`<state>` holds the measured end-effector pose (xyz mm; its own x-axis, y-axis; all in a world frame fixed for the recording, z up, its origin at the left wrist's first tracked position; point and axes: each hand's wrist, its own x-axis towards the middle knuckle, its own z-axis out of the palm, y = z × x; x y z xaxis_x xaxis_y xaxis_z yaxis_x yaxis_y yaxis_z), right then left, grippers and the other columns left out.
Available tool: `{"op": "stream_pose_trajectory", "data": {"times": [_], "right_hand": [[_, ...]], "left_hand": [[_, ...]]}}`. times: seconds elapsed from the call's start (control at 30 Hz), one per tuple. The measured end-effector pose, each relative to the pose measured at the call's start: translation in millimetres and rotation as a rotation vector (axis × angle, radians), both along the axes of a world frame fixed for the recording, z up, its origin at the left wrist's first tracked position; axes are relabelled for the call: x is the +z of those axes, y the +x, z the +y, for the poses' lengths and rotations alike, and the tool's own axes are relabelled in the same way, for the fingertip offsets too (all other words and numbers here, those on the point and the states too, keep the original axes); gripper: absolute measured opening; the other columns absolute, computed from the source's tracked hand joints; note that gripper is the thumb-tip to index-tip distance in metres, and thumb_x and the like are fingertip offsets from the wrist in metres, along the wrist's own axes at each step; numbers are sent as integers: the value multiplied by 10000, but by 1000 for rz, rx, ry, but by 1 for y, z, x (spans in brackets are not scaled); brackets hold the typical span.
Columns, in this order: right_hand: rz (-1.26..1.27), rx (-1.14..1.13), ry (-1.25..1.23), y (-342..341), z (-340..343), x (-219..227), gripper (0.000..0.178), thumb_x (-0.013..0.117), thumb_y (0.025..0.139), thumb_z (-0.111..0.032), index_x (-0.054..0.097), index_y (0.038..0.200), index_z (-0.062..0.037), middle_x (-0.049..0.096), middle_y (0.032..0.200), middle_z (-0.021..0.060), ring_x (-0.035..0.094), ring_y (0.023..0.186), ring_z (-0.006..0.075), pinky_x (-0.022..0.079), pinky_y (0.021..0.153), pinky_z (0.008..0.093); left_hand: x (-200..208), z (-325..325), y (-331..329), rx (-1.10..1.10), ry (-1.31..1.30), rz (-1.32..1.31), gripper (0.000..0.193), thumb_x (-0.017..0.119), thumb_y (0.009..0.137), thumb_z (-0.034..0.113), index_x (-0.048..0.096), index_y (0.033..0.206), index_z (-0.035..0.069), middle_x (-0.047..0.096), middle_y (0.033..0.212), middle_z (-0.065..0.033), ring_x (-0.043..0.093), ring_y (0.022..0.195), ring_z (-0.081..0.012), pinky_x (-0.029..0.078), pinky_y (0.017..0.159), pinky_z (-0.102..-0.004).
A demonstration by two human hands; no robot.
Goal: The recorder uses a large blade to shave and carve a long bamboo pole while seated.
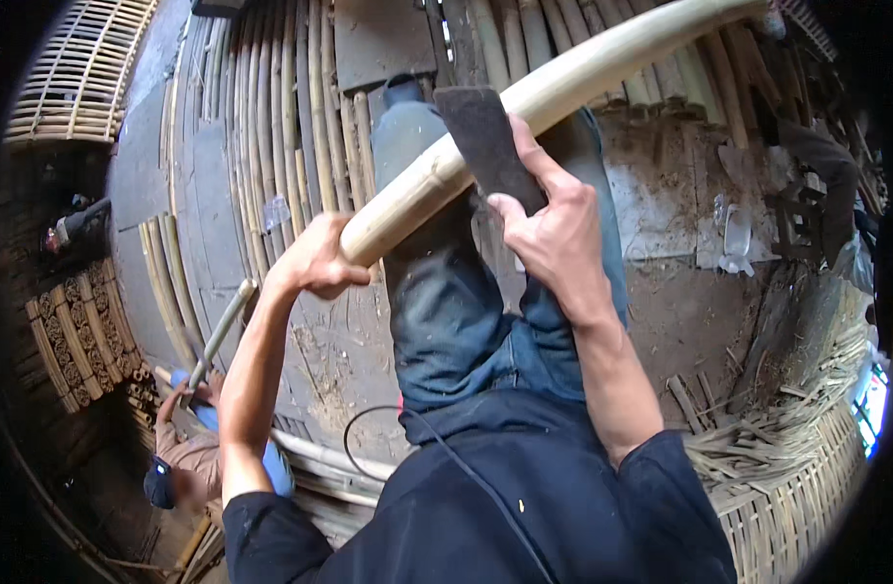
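Observation:
A thick, pale bamboo pole (602,68) slants across my legs from lower left to upper right. My left hand (322,258) is closed around its near end. In my right hand (556,222) is a dark, broad cleaver-like blade (485,136), gripped with the thumb on one side and the fingers on the other. The blade lies against the pole's side, just past a node. Its handle is hidden by my hand. Blue jeans (446,311) cover my legs beneath the pole.
Long bamboo poles (271,127) line the floor ahead. A woven basket (797,506) with split strips stands at lower right, another woven frame (76,68) at upper left. A co-worker (198,457) at lower left holds a pole. A clear plastic container (737,238) lies at right.

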<state>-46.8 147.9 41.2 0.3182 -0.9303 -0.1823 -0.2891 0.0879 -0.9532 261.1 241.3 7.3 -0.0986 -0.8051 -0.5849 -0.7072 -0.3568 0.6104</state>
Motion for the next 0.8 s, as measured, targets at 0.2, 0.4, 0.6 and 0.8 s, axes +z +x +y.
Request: {"op": "stream_pose_trajectory", "data": {"times": [0.2,0.4,0.6,0.8], "right_hand": [[16,249,4,21,40,-29,815,752,830,7,583,1584,-250,708,1375,256,735,1174,324,576,1054,368],[54,-16,-169,-32,-17,-31,858,781,859,44,490,1649,-125,743,1367,218,762,1146,242,610,1009,342],[43,36,-133,-18,-1,-36,886,811,846,-3,493,1651,-191,751,1330,263,790,1113,281,626,979,362],[15,68,-307,-18,8,-17,881,778,872,31,476,1664,-211,760,1305,261,794,1105,315,636,968,377]], "left_hand": [[-12,-2,20,-33,121,128,495,858,631,182,709,1014,-95,754,861,-154,756,770,-224,613,738,-386],[3,-17,44,-172,-59,-156,574,894,631,244,702,1113,-4,773,906,-147,780,875,-272,614,822,-440],[1,12,4,38,-479,-715,724,893,633,213,675,1314,101,759,1082,-169,756,975,-393,610,864,-495],[1,33,-2,26,-368,-239,627,824,594,170,707,1192,22,757,932,-230,774,900,-411,615,847,-473]]}}
